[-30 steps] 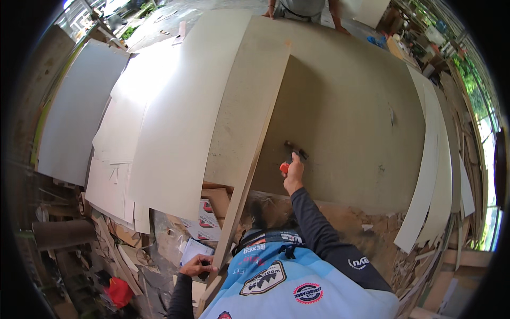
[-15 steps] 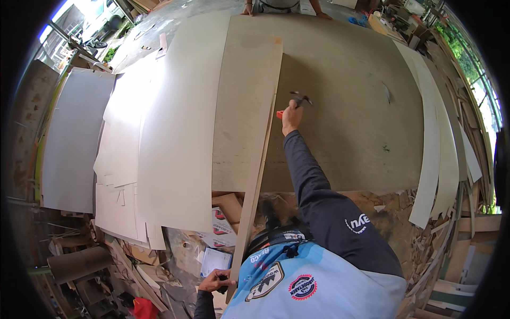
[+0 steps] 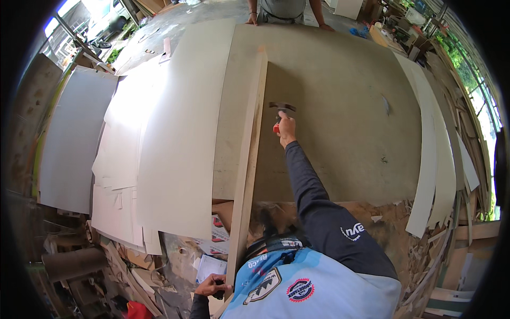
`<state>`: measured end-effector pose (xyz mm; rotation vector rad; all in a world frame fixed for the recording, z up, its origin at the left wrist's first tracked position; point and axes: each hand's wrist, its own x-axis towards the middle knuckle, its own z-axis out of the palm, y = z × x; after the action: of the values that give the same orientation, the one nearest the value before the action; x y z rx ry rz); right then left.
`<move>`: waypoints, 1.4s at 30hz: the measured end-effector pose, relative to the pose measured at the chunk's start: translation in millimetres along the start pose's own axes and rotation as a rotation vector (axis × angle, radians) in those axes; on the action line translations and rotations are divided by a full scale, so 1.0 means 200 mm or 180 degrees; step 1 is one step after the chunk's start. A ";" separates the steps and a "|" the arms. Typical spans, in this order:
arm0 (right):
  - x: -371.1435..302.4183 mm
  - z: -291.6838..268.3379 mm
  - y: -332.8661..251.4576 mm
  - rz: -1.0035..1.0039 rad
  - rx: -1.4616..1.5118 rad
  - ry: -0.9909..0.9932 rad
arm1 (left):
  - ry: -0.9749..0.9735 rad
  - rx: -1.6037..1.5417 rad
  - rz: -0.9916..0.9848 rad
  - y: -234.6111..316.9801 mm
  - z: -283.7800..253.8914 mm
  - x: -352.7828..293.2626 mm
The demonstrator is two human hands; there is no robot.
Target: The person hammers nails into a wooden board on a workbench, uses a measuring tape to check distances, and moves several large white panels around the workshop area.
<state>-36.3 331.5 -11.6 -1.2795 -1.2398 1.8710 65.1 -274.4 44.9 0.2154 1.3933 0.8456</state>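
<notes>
My right hand [image 3: 287, 129] is closed round the handle of a claw hammer [image 3: 282, 106], its dark metal head up and a bit of red showing at the grip. The hammer is just right of a long, pale wooden plank [image 3: 248, 143], apart from it. This plank runs from beside my body out over a large brownish sheet [image 3: 340, 111]. At its near end, my left hand [image 3: 211, 285] has its fingers closed against the plank's left edge. Something dark shows under those fingers, too hidden to name.
A long white panel [image 3: 186, 127] lies left of the plank, with white sheet offcuts [image 3: 117, 159] beyond it. At the far edge of the brownish sheet another person's hands [image 3: 325, 27] rest. White strips [image 3: 422, 143] lie along the right, and wood scraps litter the floor.
The hammer and my right hand have moved slightly left and lower, and the hammer's head has turned. The plank's far end has shifted left in view and its side face shows more. My left hand still holds on.
</notes>
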 end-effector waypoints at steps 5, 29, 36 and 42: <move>0.26 0.14 0.13 -0.0620 0.0097 0.1422 | -0.0132 0.0122 0.0052 0.00 -0.05 0.04; -0.93 0.02 0.52 0.0273 0.1163 0.0719 | -0.0360 0.0574 0.0329 0.26 -0.10 0.12; -0.92 0.17 0.57 -0.0265 0.0149 0.0519 | -0.0456 0.0773 0.0520 0.29 -0.10 0.14; -0.86 0.27 0.42 -0.0056 0.1047 0.0794 | -0.0379 0.0906 0.0633 0.28 -0.12 0.16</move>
<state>-14.4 134.2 -11.1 -1.2669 -0.7748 1.7506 20.2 -223.1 48.5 0.6221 1.3919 0.7803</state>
